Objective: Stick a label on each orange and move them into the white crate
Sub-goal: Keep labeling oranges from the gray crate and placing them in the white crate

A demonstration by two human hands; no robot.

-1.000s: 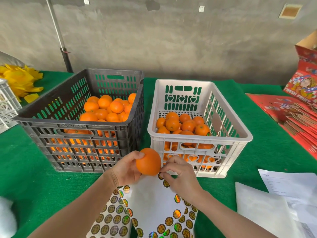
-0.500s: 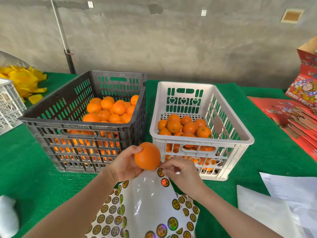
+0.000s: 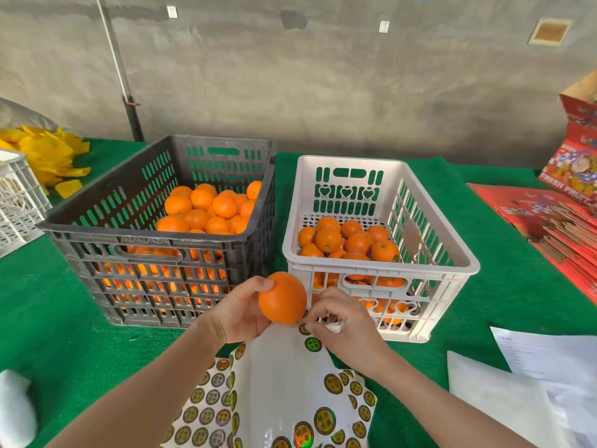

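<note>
My left hand (image 3: 240, 310) holds one orange (image 3: 283, 298) up in front of the two crates. My right hand (image 3: 343, 321) pinches at the top edge of the glossy label sheet (image 3: 277, 379), its fingertips right beside the orange's lower right side. Round gold-and-black labels ring the sheet; its middle is bare backing. The white crate (image 3: 381, 268) stands just behind my right hand with several oranges inside. The dark grey crate (image 3: 155, 237) to its left is heaped with oranges.
Green felt covers the table (image 3: 58, 318). Another label sheet (image 3: 206, 412) lies under the first. White papers (image 3: 529, 383) lie at the right front, red fruit cartons (image 3: 562, 227) at the far right, a white basket (image 3: 16, 202) and yellow pieces (image 3: 45, 153) at the far left.
The label sheet's top edge has lifted off the table with my right hand. My left hand has raised the orange slightly. The head camera has tilted a little.
</note>
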